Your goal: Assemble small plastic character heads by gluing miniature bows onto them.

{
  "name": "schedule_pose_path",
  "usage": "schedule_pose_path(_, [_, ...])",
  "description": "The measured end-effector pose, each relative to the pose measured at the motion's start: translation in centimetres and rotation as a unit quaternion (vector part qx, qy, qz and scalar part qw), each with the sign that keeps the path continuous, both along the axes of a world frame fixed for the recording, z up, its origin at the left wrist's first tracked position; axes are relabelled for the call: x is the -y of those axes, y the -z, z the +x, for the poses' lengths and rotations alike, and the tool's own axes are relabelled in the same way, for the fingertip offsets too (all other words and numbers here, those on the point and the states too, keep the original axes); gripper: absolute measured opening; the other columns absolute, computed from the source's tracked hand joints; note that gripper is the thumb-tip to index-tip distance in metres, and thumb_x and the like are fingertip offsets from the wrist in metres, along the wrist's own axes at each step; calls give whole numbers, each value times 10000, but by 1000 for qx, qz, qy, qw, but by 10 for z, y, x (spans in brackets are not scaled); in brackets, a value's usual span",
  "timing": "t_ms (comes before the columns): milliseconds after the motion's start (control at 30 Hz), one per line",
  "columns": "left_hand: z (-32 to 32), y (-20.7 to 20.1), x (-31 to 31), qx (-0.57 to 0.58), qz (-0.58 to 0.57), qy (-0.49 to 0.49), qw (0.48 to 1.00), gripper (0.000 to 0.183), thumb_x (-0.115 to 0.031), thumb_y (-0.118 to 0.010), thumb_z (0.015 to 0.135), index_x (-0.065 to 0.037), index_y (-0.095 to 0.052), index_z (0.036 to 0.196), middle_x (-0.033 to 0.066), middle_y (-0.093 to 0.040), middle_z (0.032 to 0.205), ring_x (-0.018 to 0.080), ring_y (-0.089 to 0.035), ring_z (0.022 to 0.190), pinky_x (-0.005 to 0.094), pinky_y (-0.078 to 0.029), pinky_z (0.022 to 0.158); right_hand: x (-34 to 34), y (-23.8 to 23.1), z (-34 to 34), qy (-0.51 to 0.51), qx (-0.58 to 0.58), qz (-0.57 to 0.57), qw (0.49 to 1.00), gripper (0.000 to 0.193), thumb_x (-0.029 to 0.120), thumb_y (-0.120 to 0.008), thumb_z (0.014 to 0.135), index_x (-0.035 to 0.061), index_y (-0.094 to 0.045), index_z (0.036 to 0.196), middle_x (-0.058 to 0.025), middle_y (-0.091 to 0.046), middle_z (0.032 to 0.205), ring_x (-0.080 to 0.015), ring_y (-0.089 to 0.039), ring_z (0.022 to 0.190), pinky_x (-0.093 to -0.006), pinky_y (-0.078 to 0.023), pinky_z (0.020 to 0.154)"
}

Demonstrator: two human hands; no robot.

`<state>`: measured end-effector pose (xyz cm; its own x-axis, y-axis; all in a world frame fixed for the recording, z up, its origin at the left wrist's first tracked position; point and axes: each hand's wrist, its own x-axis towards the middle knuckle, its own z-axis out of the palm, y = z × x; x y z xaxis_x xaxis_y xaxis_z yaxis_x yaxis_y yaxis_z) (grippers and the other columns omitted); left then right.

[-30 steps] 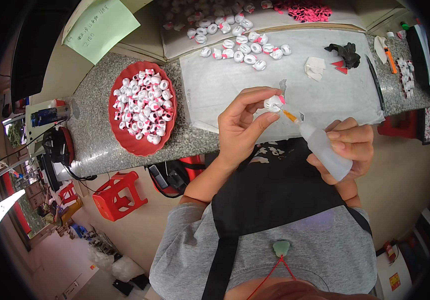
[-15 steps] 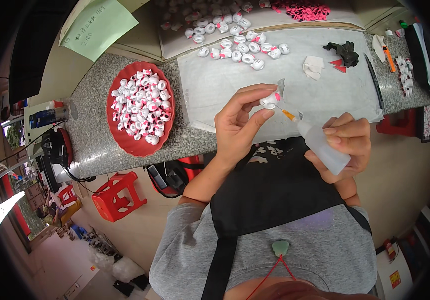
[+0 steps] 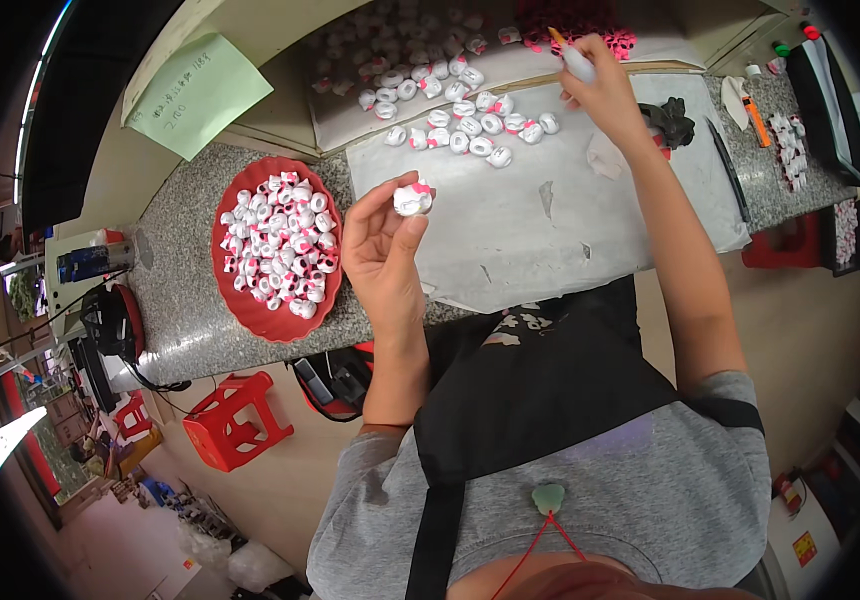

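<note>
Between the thumb and fingers of my left hand [image 3: 382, 250] is a small white-and-pink figurine piece [image 3: 412, 200], held up above the near left part of the white sheet. My right hand [image 3: 602, 92] reaches to the far side and grips a translucent squeeze bottle [image 3: 578, 66], its orange tip pointing up and away. Beside that hand lies a heap of small pink pieces [image 3: 618, 44]. Several loose white-and-pink pieces [image 3: 480, 125] lie on the far part of the sheet. More of them fill a red scalloped tray [image 3: 223, 225] left of my left hand.
White sheeting [image 3: 490, 235] covers the granite counter [image 3: 175, 270]. On its right are a crumpled black scrap [image 3: 672, 122], a white tissue [image 3: 605, 157] and a thin black tool [image 3: 728, 170]. An orange cutter [image 3: 755, 120] lies farther right. A green note [image 3: 198, 95] hangs at the left.
My left hand has moved left with the figurine piece, toward the red tray. My right hand has carried the bottle away from it, up to the far pink heap.
</note>
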<state>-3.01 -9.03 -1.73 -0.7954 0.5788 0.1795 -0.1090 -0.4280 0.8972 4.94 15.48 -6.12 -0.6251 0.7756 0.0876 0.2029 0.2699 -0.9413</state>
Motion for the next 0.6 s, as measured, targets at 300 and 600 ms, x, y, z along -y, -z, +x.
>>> schedule_pose_path(300, [2,1,13,12,-19,-14,1000,312,83,-516,698,27,-445,996,183,-495,1011,189,-508,910,274,-409,787,-16,18,-49,82,234,388,888,202,204,-596,654,33,-545,748,-142,-559,683,-298,-548,645,-377,-437,537])
schedule_pose_path(600, [13,1,-12,58,-6,91,994,321,75,-497,717,34,-423,1027,163,-485,1025,171,-504,901,280,-417,789,56,-32,31,-28,-100,-69,992,96,85,-550,714,10,-506,755,-66,-541,695,-144,-527,595,-242,-416,490])
